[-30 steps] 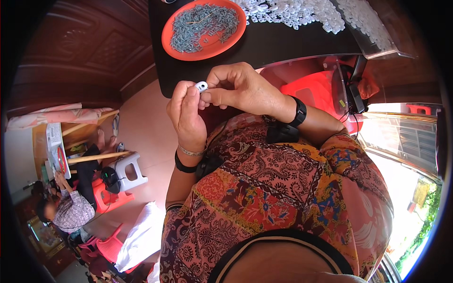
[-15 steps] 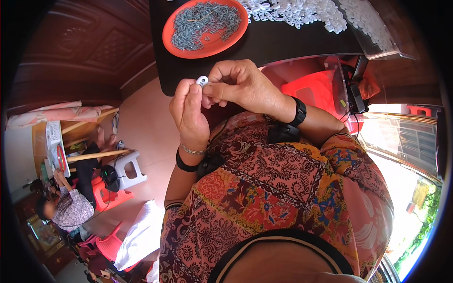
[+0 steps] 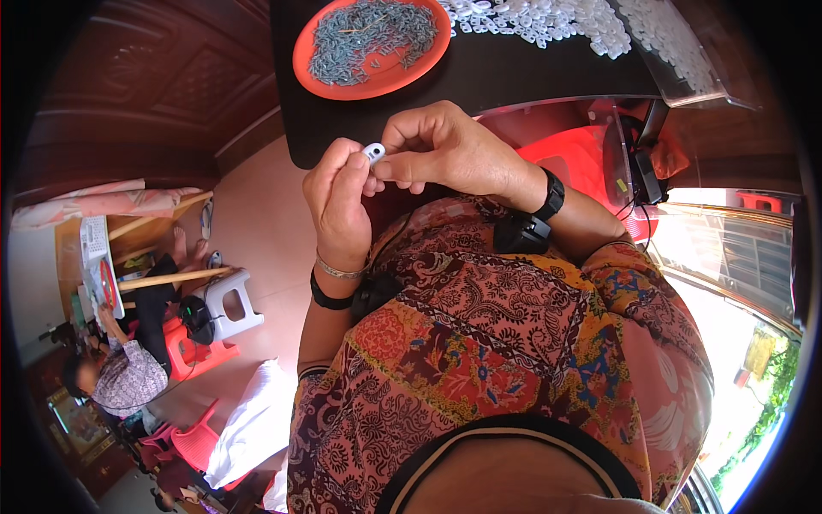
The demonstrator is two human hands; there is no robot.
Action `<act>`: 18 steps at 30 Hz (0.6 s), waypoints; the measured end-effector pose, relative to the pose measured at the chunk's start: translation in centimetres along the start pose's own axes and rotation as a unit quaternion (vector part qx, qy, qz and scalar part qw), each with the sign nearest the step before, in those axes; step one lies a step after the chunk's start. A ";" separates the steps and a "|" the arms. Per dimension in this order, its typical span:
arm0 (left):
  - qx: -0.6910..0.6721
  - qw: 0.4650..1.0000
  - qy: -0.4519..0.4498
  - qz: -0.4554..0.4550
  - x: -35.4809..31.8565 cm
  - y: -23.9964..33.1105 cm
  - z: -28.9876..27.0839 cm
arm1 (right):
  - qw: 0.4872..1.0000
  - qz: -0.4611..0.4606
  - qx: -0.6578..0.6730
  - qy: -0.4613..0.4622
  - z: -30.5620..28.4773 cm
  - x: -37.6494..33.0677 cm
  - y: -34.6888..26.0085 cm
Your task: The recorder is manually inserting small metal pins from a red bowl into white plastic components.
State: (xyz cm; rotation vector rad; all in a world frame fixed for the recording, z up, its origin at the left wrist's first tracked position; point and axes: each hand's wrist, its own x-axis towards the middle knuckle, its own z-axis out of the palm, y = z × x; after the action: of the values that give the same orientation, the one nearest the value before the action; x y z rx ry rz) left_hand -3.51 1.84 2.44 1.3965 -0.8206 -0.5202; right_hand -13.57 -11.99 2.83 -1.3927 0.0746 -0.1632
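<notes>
A small white oval plastic piece with a dark hole (image 3: 374, 152) is pinched between the thumb and fingers of my left hand (image 3: 339, 193). Close against its right side, the thumb and forefinger of my right hand (image 3: 449, 154) are pressed together; whatever they hold, if anything, is hidden. Both hands are just off the near edge of the dark table (image 3: 479, 81). Beyond them on the table, an orange plate (image 3: 377, 90) carries a heap of small grey screw-like pieces (image 3: 368, 43). Right of the plate lies a spread of similar white plastic pieces (image 3: 548, 26).
A clear tray (image 3: 715, 90) with more white pieces is at the far right. Beside my right arm are a red stool (image 3: 569, 158) and clear panels. At the left, another person (image 3: 128, 377) sits by a small table, near a grey stool (image 3: 235, 304) and a white sack (image 3: 253, 420).
The white piece has tilted to the right in my left hand, showing its dark hole more plainly. My right fingers have shifted slightly beside it.
</notes>
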 end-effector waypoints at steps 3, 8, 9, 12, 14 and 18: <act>0.042 0.999 -0.004 0.021 0.0 0.4 -0.1 | 1.000 0.018 -0.019 -0.010 -0.1 0.0 -0.1; 0.031 0.999 -0.009 0.011 0.0 0.4 -0.2 | 1.000 0.016 0.011 0.006 0.2 -0.1 0.0; 0.031 0.999 -0.009 0.011 0.0 0.3 -0.2 | 1.000 0.016 0.011 0.006 0.1 -0.1 0.0; 0.028 1.000 -0.003 0.011 0.0 0.4 -0.1 | 1.000 0.024 0.000 0.007 0.0 -0.1 -0.1; 0.038 0.999 -0.007 0.007 0.0 0.6 -0.2 | 1.000 0.028 -0.002 0.003 0.0 -0.1 -0.4; 0.045 0.999 -0.009 0.008 0.0 0.5 -0.2 | 0.999 0.031 0.010 0.002 0.0 -0.2 -0.3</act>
State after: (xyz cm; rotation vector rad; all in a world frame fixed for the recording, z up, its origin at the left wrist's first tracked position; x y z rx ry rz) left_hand -3.44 2.07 2.93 1.4692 -0.8776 -0.4888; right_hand -13.78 -12.04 3.11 -1.3693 0.1194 -0.1144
